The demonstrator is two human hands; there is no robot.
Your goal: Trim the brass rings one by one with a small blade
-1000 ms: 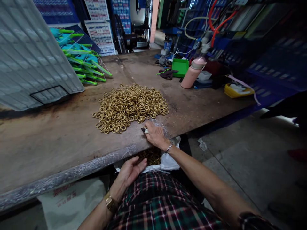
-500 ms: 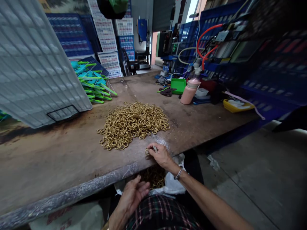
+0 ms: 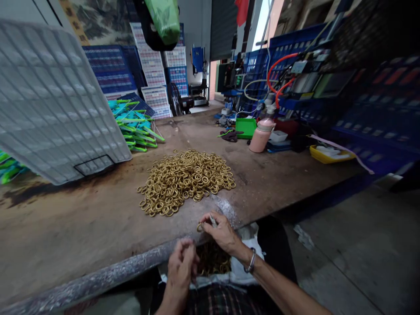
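Note:
A heap of brass rings (image 3: 187, 180) lies in the middle of the worn wooden table (image 3: 82, 227). At the table's near edge my right hand (image 3: 221, 231) pinches one brass ring (image 3: 200, 227) together with a small pale tool. Just below the edge, my left hand (image 3: 180, 267) is raised with its fingers curled together; what they hold is hidden. Between the hands, on my lap, sits an open white bag (image 3: 241, 258) holding more rings.
A grey slotted crate panel (image 3: 55, 105) leans at the left, with green and blue plastic parts (image 3: 136, 124) behind it. A pink bottle (image 3: 260, 134), green box (image 3: 246, 127) and yellow tray (image 3: 324, 154) stand at the back right. Stacked crates fill the background.
My left hand rose from my lap to the table edge and closed its fingers. My right hand drew a ring from the heap's side to the edge. The view tilted upward.

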